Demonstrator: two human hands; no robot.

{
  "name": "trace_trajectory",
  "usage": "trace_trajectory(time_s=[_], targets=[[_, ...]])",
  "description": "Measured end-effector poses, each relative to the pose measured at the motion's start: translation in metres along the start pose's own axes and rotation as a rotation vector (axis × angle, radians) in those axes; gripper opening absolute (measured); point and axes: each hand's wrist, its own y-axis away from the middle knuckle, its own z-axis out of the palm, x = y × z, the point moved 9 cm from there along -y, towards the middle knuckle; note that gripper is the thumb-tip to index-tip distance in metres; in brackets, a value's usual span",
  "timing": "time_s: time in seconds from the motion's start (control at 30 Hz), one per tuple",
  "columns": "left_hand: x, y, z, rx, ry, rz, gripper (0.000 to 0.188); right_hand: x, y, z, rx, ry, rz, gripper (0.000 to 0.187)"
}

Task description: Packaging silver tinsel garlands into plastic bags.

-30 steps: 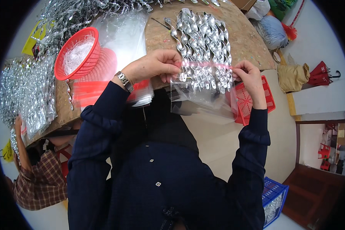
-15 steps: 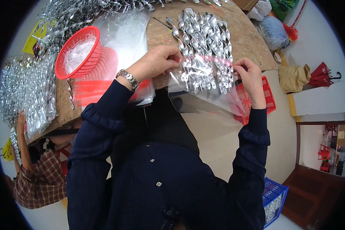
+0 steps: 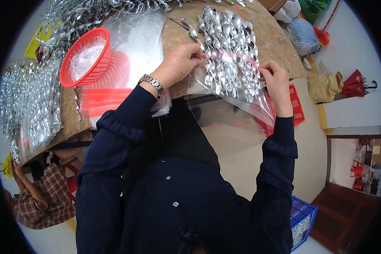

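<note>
1 left hand (image 3: 178,63) and 1 right hand (image 3: 277,82) clamp fingers on a pink-edged clear bag (image 3: 257,106) overlapping silver spiral strands (image 3: 229,34)

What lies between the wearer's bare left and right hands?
In the head view, a pink-edged clear plastic bag spans from left hand to right hand; twisted shiny silver strips show through it.

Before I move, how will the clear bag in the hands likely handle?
Likely floppy: the clear bag bows along its pink strip between the left hand and right hand. Possibly slippery, given its glossy glare. It looks thin and see-through, so probably light by itself.
</note>
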Motion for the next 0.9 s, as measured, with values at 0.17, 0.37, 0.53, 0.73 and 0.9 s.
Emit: trace_trajectory(time_s=[0.17,0.37,0.53,0.73,0.9], targets=[[-0.005,0.0,0.004,-0.018,0.062,-0.026,0.012,-0.003,-0.008,-0.005,0.024,0.082,-0.025,0.008],[-0.011,-0.001,0.005,-0.073,0.17,-0.113,0.013,0.0,-0.018,0.001,0.01,0.099,-0.03,0.011],[-0.003,-0.002,0.003,-0.046,0.044,-0.028,0.014,-0.001,-0.031,0.001,-0.028,0.199,-0.063,0.011],[0.004,-0.009,0.002,0.006,-0.207,0.002,0.012,-0.021,-0.036,0.013,0.033,0.343,-0.325,0.01],[0.0,-0.013,0.004,-0.001,-0.165,-0.068,0.012,-0.001,-0.052,0.012,-0.073,0.174,-0.091,0.012]])
